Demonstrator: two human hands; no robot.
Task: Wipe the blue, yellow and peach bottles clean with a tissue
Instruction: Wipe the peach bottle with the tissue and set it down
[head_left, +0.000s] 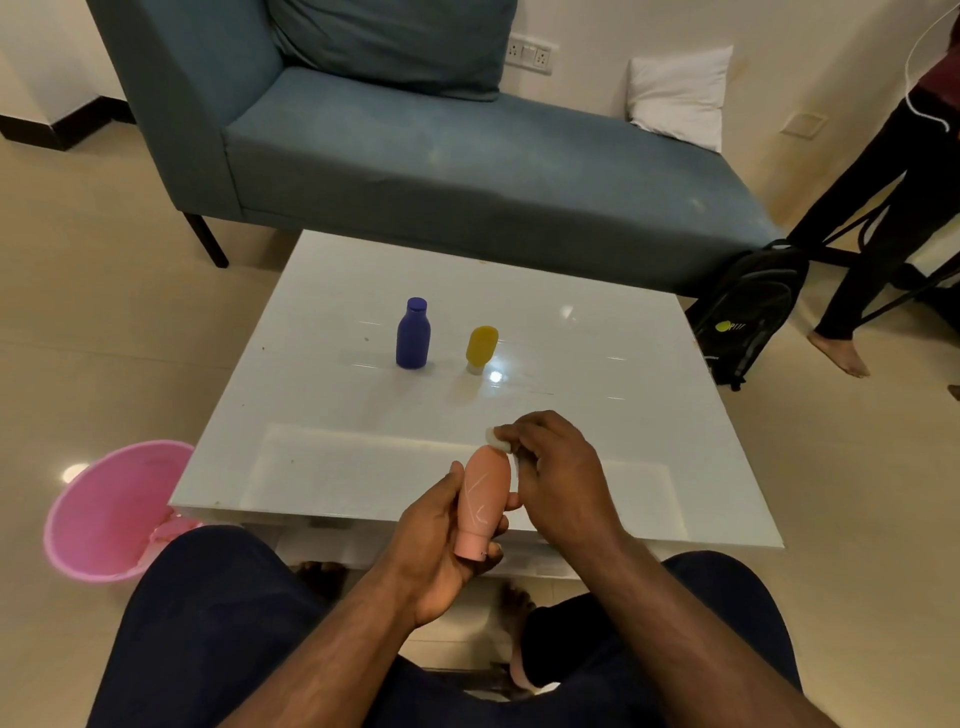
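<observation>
Head view: left hand (441, 540) fingers grip peach bottle (482, 501) (pale streaks); right hand (558, 478) fingers pinch tissue (496, 437)

We are sitting at a low table (597, 322) with a sofa (415, 171) behind it. Two bottles are standing mid-table, the capped bottle (413, 335) left of the inverted bottle (481, 347). Nearer us, our left hand (441, 540) is holding a third bottle (483, 499); our right hand (558, 475) is pinching what may be a tissue (496, 436) at its far end. A bin (111, 512) is sitting left of the table, a backpack (748, 312) right.

Teal sofa (467, 171) behind white table (597, 415)
</observation>
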